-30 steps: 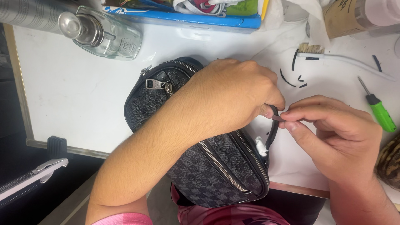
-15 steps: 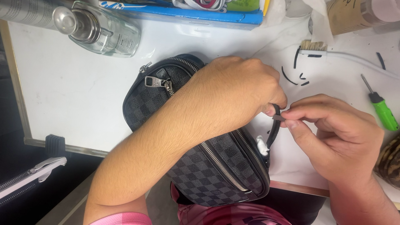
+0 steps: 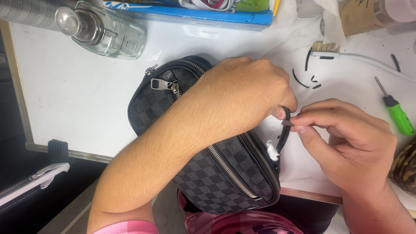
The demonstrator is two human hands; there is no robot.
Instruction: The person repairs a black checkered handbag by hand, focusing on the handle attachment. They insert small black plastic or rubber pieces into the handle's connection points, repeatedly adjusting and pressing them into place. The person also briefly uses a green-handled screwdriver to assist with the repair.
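Resting on a white tabletop (image 3: 65, 95), dark checkered zip bag (image 3: 216, 173), black strap (image 3: 284, 130) pinched by left hand (image 3: 247, 95), small tab on it gripped by right hand (image 3: 346, 143), blue package (image 3: 195, 15) at the far edge.

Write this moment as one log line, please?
left hand: presses checkered bag, pinches black strap | right hand: pinches small piece at strap | nearby: green screwdriver, glass bottle

The left hand (image 3: 249, 97) hides the checkered bag's (image 3: 216, 173) top, and the bottom edge crops its base.
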